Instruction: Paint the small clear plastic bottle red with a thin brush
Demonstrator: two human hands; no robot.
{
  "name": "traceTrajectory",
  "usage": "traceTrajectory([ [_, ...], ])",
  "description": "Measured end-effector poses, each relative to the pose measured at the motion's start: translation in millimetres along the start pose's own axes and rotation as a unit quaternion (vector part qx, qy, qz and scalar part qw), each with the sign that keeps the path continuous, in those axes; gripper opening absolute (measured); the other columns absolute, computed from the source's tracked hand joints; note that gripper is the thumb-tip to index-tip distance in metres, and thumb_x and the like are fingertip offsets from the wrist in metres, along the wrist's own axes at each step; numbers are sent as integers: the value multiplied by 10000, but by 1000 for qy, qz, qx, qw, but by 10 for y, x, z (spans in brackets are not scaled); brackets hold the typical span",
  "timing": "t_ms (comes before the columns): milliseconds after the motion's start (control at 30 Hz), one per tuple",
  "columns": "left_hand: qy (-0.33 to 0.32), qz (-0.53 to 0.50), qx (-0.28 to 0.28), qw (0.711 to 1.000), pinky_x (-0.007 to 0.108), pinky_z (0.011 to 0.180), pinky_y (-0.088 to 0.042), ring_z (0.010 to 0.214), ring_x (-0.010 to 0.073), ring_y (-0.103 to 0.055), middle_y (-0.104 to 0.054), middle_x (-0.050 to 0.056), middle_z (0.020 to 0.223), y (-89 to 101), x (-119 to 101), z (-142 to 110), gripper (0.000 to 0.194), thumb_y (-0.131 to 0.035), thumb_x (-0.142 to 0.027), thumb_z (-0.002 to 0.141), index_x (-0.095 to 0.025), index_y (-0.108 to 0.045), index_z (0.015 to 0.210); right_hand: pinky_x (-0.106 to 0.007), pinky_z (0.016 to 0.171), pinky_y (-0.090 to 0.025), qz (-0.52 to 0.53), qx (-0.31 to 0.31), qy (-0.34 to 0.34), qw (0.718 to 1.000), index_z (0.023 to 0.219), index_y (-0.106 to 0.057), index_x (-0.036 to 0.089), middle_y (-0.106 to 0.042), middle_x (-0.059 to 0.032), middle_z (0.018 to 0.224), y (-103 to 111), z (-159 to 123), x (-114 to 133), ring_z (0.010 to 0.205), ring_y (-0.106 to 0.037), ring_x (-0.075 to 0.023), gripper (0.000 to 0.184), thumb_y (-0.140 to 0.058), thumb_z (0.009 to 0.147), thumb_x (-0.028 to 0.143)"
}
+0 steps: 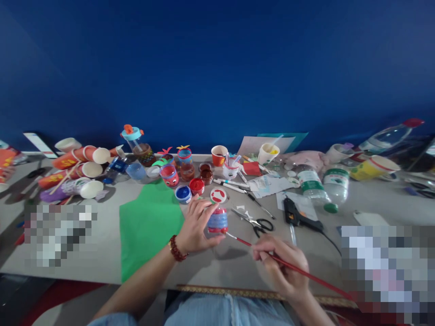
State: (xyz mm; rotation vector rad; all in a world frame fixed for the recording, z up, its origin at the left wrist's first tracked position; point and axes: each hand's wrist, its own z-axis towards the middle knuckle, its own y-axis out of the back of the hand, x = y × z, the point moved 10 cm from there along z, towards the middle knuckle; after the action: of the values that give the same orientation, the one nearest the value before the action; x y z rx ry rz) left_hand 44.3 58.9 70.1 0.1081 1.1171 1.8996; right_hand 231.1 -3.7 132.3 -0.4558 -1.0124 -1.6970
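Between the fingers and thumb of my left hand (pixel 197 226) is a small plastic cup (pixel 218 220), painted with red and blue bands. My right hand (pixel 283 265) pinches a long red paintbrush (pixel 307 275), its tip touching the cup's lower red band. Just beyond the cup lies a white lid smeared with red (pixel 218 195). Open paint jars stand close by: a blue one (pixel 183 193), a red one (pixel 196 186) and a dark brown one (pixel 205 174). Black-handled scissors (pixel 263 225) lie to the right of the cup.
A green sheet (pixel 149 226) lies under my left forearm. On the right are a black glue gun (pixel 299 215) with its cord and clear bottles (pixel 311 183). Paper cups (pixel 79 170) are piled at the left. Painted cups (pixel 169 175) and markers (pixel 231 184) stand or lie towards the blue wall.
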Motion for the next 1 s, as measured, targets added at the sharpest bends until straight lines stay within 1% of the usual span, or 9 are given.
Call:
traceTrajectory([
  [133,0,-2,7,1000,628,1205,-309,1226,345,-589,-607,151,1272,-8,8,-2,856,-707,-579,828,-181,-411,1525,-246,539,-485,-10,2,8,1000,904,-667,244,-667,33,624,-107,68,60,522,-643,-135,227,-526,861,71],
  [267,-6,2,0,1000,615,1209,-297,1224,340,-587,-601,156,1273,13,10,0,844,-685,-603,846,-169,-414,1517,-236,523,-482,-22,12,6,1000,873,-660,244,-670,37,614,-186,98,32,511,-642,-130,207,-523,861,89],
  [333,-9,2,-3,1000,603,1213,-293,1221,336,-585,-600,155,1267,16,8,2,837,-684,-613,854,-166,-418,1510,-235,528,-490,-19,6,6,1000,874,-662,243,-669,38,610,-161,97,20,514,-646,-131,209,-521,865,89],
  [433,-10,2,-8,1000,598,1216,-293,1219,336,-585,-602,153,1261,17,10,1,835,-689,-622,854,-166,-428,1504,-237,538,-503,-11,-9,-2,1000,885,-675,240,-671,32,616,-59,65,-17,528,-654,-134,213,-522,882,91],
  [600,0,-3,-9,1000,616,1213,-304,1226,344,-589,-612,150,1265,12,21,-6,844,-697,-616,847,-180,-429,1518,-228,500,-489,1,-30,-27,999,881,-702,229,-674,15,627,95,-37,-123,520,-645,-137,205,-539,908,108],
  [667,0,-7,-6,1000,622,1208,-311,1216,340,-591,-615,148,1262,11,18,-4,851,-706,-612,843,-181,-424,1521,-226,485,-480,18,-35,-29,999,883,-706,228,-675,13,627,95,-53,-134,500,-628,-133,206,-540,909,108],
  [867,-4,-12,-8,1000,607,1197,-315,1223,338,-581,-602,161,1280,36,16,8,822,-686,-602,857,-169,-428,1506,-237,506,-496,43,-24,-36,998,883,-719,226,-686,8,620,-58,21,-115,535,-659,-148,215,-547,882,98],
  [933,-6,-10,-11,1000,599,1201,-307,1218,334,-582,-605,158,1269,45,11,13,812,-689,-595,858,-164,-435,1498,-239,504,-497,36,-24,-35,998,865,-721,223,-685,6,611,-66,34,-119,533,-661,-152,211,-551,872,99],
  [1000,-5,-9,-14,1000,594,1203,-306,1203,329,-589,-613,150,1250,51,10,16,809,-700,-595,852,-166,-444,1488,-238,495,-495,29,-29,-32,999,856,-723,221,-685,5,606,-31,19,-139,519,-654,-151,208,-553,870,102],
])
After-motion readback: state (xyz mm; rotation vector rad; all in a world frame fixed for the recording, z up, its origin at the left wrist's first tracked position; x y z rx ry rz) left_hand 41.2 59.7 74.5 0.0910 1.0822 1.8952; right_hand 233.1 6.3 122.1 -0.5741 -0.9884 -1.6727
